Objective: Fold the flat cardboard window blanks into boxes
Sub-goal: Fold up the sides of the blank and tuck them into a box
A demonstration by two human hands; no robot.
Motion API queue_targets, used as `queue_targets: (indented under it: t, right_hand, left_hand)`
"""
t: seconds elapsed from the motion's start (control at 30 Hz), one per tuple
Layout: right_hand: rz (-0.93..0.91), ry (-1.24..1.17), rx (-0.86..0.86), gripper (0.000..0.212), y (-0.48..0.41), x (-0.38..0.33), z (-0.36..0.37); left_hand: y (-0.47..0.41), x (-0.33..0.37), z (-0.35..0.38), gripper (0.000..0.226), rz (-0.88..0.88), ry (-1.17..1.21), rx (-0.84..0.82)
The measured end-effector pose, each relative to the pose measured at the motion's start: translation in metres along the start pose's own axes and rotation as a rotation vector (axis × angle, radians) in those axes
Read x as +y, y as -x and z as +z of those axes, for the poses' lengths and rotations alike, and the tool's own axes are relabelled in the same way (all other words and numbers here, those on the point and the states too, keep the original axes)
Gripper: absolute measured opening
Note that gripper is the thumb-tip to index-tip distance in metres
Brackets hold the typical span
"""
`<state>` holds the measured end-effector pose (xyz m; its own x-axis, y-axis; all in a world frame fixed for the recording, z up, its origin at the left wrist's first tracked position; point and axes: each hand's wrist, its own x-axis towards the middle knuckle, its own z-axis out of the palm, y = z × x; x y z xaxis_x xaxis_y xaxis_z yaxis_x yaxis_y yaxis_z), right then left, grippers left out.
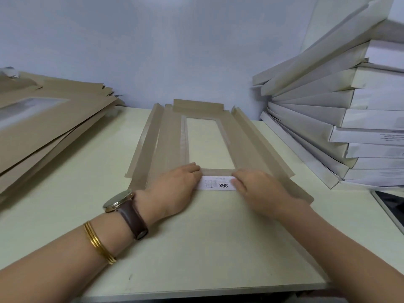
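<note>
- Cardboard window blank [168, 141] lies in the middle of your smooth, pale cream table [196, 248], reaching back to the wall.
- To your left, a thick, slumped stack of flat brown blanks [43, 132] rests on the table, and one window shows on top.
- To your right, white folded boxes [328, 119] are piled in a leaning, fanned stack.
- The blank is matte kraft brown, with a long rectangular window [207, 143] through which the table shows. Its long side flaps and the short far flap are creased and stand up slightly.
- Your left hand [175, 189] lies palm down with the fingers straight, pressing the near end of the blank beside the window's corner.
- Your right hand [260, 191] is also flat and holds nothing, its fingers and thumb pressing the same near edge.
- Between your hands, the near flap [218, 184] is folded over and shows a white face printed with "SGS" and fine text.
- A watch [119, 201] with a brown leather strap is on your left wrist, with thin gold bangles [98, 243] behind it.
</note>
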<state>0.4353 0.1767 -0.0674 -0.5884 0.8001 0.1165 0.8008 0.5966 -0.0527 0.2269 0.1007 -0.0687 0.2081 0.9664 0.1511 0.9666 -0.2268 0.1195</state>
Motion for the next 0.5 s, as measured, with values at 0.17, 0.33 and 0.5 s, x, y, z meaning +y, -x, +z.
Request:
queue_targets:
  t: [0.17,0.33,0.5]
  right_hand:
    - [-0.066,-0.323,-0.126,0.056,0.001,-0.039,0.011]
    - [-0.058,-0.496,-0.224,0.067,-0.001,-0.061,0.013]
    - [-0.063,-0.418,-0.305,0.066,-0.003,-0.059,0.012]
  left_hand:
    - [-0.013,0.017,0.025,0.056,0.053,-0.081,-0.047]
    - [-0.017,0.021,0.028,0.065,0.002,0.026,-0.061]
    - [-0.018,0.017,0.034,0.066,0.015,-0.15,-0.206]
